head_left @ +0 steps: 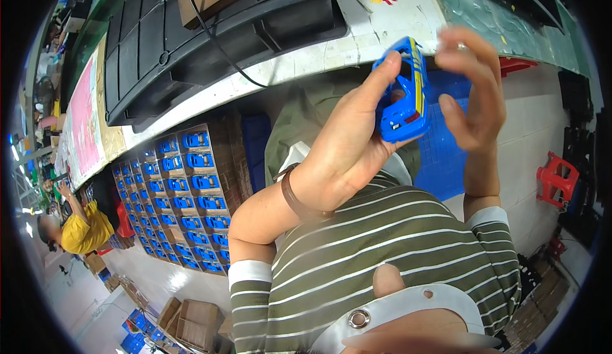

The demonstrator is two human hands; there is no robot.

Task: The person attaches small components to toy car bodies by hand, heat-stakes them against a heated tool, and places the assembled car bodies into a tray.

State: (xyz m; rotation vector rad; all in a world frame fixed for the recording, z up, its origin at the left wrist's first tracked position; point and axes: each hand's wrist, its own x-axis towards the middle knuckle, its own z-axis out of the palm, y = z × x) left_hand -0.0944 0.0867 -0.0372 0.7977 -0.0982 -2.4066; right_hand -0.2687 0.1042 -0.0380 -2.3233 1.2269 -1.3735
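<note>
Blue plastic toy car shell [419, 89] sits pinched in your bare left hand [357, 131] by the white worktop [411, 13], long axis pointing away from you, your bare right hand [481, 92] apart just to its right, fingers loosely spread, the shell open-framed with a yellow stripe along its side.

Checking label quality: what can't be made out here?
All in the head view:
Left hand: some fingers hidden behind the blue toy car.
Blue toy car: far side turned away.
Right hand: partly blurred, likely motion.
Black bin: cut off by top edge.
Farther boxed cars: details too small.
</note>
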